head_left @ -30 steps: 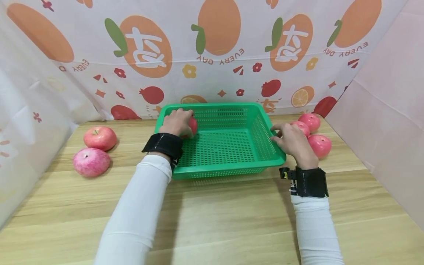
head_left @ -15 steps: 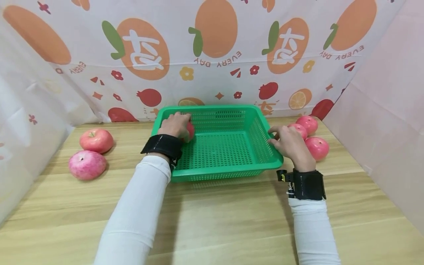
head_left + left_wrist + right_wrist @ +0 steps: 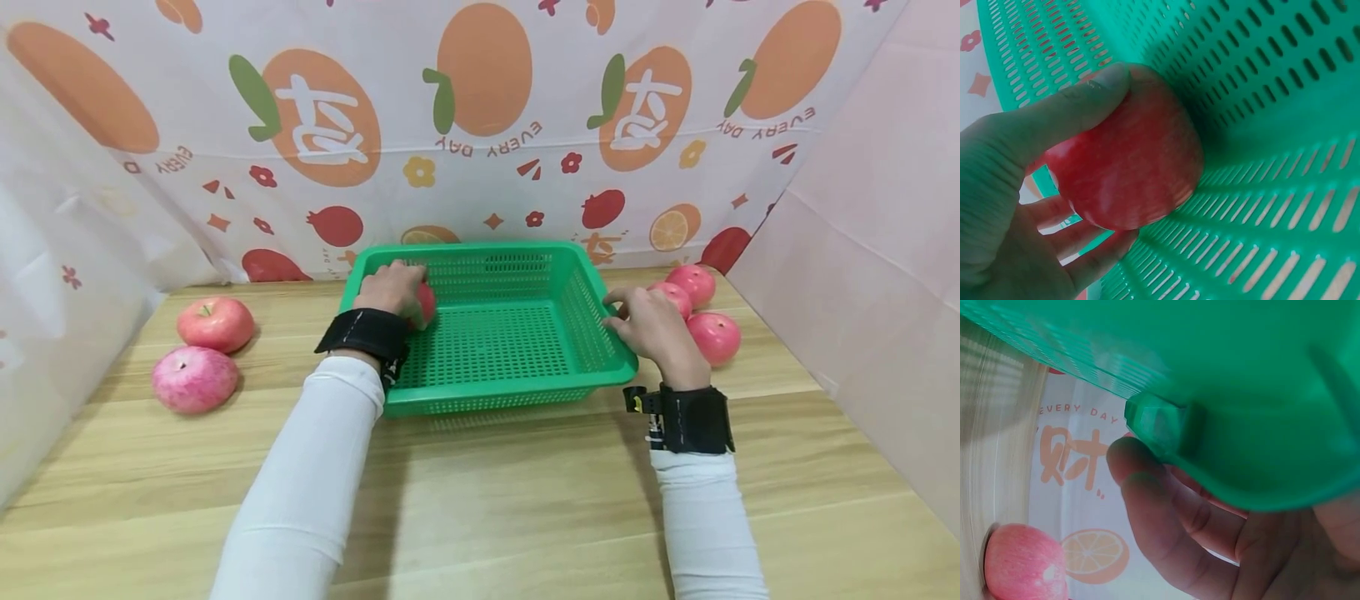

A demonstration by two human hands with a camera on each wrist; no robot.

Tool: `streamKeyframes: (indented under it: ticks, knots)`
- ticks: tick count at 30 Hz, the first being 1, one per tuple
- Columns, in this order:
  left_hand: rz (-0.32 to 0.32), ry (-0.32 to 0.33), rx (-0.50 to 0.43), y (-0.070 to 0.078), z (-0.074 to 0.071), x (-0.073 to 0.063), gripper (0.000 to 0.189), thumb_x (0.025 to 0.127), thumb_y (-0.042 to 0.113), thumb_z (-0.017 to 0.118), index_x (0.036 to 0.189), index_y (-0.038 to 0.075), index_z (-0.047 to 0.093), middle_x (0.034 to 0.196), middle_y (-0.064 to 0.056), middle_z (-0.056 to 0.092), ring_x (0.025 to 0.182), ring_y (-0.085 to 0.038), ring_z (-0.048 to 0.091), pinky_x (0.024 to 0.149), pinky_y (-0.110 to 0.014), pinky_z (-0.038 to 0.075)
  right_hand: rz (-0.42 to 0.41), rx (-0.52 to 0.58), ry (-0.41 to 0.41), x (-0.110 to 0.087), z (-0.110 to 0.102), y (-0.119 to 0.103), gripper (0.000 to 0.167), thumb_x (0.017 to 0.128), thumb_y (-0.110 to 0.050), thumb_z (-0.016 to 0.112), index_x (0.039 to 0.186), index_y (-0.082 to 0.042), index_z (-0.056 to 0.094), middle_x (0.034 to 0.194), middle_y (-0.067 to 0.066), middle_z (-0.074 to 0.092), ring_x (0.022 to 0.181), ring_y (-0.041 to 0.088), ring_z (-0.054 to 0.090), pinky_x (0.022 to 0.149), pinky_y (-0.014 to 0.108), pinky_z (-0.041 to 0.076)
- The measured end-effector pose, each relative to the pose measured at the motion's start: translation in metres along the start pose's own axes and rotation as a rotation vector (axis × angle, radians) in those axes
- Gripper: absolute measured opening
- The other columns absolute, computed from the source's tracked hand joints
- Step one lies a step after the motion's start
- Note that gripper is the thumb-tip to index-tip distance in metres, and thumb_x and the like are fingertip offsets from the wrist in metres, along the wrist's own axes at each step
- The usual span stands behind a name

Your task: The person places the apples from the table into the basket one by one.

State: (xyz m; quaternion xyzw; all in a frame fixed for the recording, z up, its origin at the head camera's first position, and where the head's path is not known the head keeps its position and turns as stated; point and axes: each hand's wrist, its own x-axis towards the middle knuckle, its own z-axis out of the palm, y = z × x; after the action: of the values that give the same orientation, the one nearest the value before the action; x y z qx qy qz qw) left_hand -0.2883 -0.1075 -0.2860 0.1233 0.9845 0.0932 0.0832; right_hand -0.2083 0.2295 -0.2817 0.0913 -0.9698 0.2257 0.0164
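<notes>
My left hand (image 3: pixel 390 290) reaches into the left end of a green plastic basket (image 3: pixel 480 395) and holds a red apple (image 3: pixel 425 305). In the left wrist view the thumb lies across the top of the apple (image 3: pixel 1138 156), with fingers bent beneath it, close to the slotted basket wall (image 3: pixel 1260 56). My right hand (image 3: pixel 654 327) grips the right rim of the basket. In the right wrist view its fingers (image 3: pixel 1160 525) curl under the rim (image 3: pixel 1247 500), and the thumb is mostly out of frame.
Left of the basket, a red-yellow apple (image 3: pixel 216 324) and a mottled pink apple (image 3: pixel 194 380) lie on the wooden table (image 3: pixel 480 500). Three pinkish apples, one nearest the front (image 3: pixel 714 338), sit just beyond my right hand. A fruit-print cloth (image 3: pixel 480 192) hangs behind the basket.
The head view has shifted slightly, so everything appears a little lower and further left. The left hand keeps holding the apple, and the right hand stays on the rim.
</notes>
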Motion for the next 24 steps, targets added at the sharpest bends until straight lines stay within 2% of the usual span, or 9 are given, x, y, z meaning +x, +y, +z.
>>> streamKeyframes:
  ticks: [8,14,19,24]
  knots:
    - [-0.015,-0.007,-0.006,0.001,0.001,0.003,0.071,0.078,0.008,0.086,0.141,0.003,0.054,0.130,-0.027,0.053,0.111,-0.042,0.051,0.092,-0.058,0.048,-0.002,0.004,0.008,0.000,0.001,0.004,0.038,0.096,-0.005,0.069,0.129,0.011,0.061,0.106,0.030,0.067,0.088,0.040,0.066,0.081,0.050,0.057]
    - [-0.022,-0.044,-0.025,0.003,0.000,0.000,0.070,0.081,0.007,0.082,0.144,0.003,0.052,0.129,-0.027,0.052,0.110,-0.041,0.050,0.092,-0.057,0.048,-0.009,0.001,0.008,0.000,0.002,0.005,0.037,0.096,-0.004,0.068,0.129,0.012,0.062,0.105,0.030,0.068,0.087,0.039,0.066,0.080,0.049,0.057]
    - [-0.010,-0.064,-0.021,0.003,-0.005,-0.002,0.065,0.083,0.002,0.076,0.144,0.003,0.053,0.129,-0.026,0.053,0.108,-0.039,0.049,0.089,-0.054,0.049,-0.015,0.002,0.011,0.002,0.001,0.004,0.037,0.096,-0.004,0.068,0.128,0.012,0.062,0.104,0.030,0.068,0.086,0.039,0.066,0.079,0.048,0.057]
    - [0.014,-0.043,-0.002,0.007,-0.009,-0.003,0.053,0.085,-0.004,0.069,0.137,0.003,0.060,0.123,-0.023,0.058,0.101,-0.037,0.052,0.082,-0.049,0.050,-0.009,0.011,0.004,0.003,0.000,0.004,0.037,0.096,-0.004,0.068,0.129,0.011,0.062,0.104,0.030,0.068,0.087,0.040,0.066,0.080,0.049,0.057]
